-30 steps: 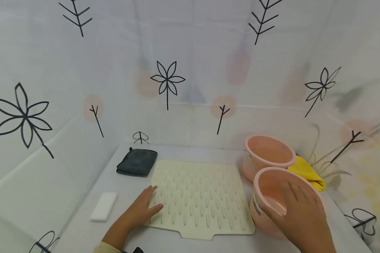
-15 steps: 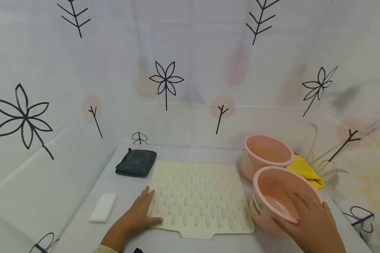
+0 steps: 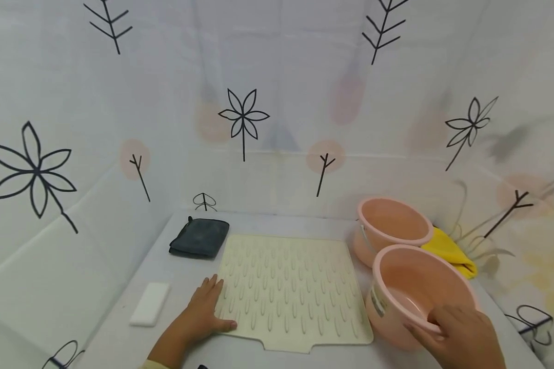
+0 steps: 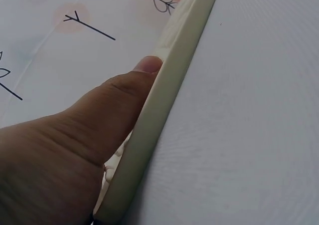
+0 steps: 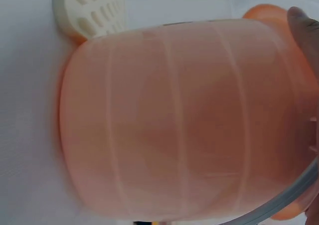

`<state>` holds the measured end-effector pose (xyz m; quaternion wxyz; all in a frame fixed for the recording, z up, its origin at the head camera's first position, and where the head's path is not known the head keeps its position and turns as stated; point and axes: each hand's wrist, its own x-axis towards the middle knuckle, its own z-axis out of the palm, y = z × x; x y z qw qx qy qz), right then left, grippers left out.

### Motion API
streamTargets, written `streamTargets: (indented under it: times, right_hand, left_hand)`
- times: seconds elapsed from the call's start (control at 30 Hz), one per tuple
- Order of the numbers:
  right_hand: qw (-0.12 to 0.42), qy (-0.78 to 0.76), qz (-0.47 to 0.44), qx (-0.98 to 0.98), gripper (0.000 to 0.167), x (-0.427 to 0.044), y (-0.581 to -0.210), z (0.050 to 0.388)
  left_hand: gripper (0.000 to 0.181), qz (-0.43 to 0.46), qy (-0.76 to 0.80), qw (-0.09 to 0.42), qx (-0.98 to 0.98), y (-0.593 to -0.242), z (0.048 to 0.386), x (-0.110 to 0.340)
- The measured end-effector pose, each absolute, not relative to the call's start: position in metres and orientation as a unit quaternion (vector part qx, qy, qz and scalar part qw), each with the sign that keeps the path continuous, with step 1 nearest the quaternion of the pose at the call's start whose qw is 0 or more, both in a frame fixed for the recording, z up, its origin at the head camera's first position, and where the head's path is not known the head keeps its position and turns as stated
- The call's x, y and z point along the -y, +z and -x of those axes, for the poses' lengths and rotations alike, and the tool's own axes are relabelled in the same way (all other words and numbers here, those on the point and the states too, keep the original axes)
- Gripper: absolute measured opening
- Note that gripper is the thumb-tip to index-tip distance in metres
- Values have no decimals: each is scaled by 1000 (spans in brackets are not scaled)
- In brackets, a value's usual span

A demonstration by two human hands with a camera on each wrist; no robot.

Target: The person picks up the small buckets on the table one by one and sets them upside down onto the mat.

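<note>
A cream washboard (image 3: 286,292) with raised ridges lies flat on the white table. My left hand (image 3: 200,312) rests at its near left corner, fingers straight along the left side. In the left wrist view the thumb (image 4: 124,93) touches the top of the board's edge (image 4: 164,95). My right hand (image 3: 463,333) grips the near rim of the front pink bucket (image 3: 392,318), fingers curled over into it. The right wrist view shows this bucket's ribbed side (image 5: 174,125) and its grey handle (image 5: 284,197); most of that hand is out of frame.
Behind the front bucket stands a second pink bucket (image 3: 367,246), with a folded yellow cloth (image 3: 448,253) beside it. A dark folded cloth pouch (image 3: 200,238) lies at the back left. Nearer, a white bar (image 3: 150,305) lies at the left. Patterned white curtains (image 3: 277,184) enclose the table.
My right hand has moved from over the front bucket's opening down to its near rim and now grips it. The left hand has slid slightly toward me along the washboard's left edge.
</note>
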<state>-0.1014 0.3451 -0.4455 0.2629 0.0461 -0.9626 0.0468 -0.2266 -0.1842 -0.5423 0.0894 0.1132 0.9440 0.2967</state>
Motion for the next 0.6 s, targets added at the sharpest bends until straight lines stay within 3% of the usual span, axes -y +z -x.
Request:
streamTargets:
  times: [0.13, 0.33, 0.6]
  right_hand:
    - [360, 36, -100, 927, 59, -350, -454, 102]
    - [418, 28, -117, 900, 71, -349, -460, 105]
    - [506, 25, -151, 849, 73, -346, -463, 110]
  left_hand:
    - [128, -108, 307, 95, -941, -543, 227, 185]
    - [125, -106, 302, 102, -942, -547, 229, 185]
    - [120, -106, 295, 100, -944, -545, 230, 187]
